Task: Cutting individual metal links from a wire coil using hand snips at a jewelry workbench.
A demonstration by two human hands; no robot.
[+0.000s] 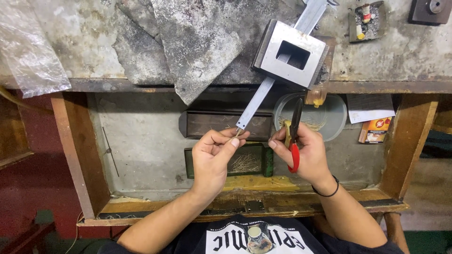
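While the left hand (214,153) pinches a thin, pale sliver of wire (238,132) between thumb and fingertips, the right hand (301,150) is closed around a pair of cutters (294,136) with red and yellow handles, their dark blades pointing up and away from the body. The wire is short, straight and straw-coloured, held just above an open wooden drawer (141,141), with its tip near the lower end of a long flat metal strip (256,101). A black band (329,190) circles the right wrist. Beneath the hands, a small green tray (266,162) holds a loose heap of similar fine pale pieces. Beyond it lies a dark rectangular trough (207,123), and to its right a round translucent bowl (334,117) with more thin strands inside. Farther off, on the worn grey desk (400,51), a square steel block (291,52) with a rectangular hole sits over the strip. A crumpled clear plastic bag (28,51) lies at the far left.
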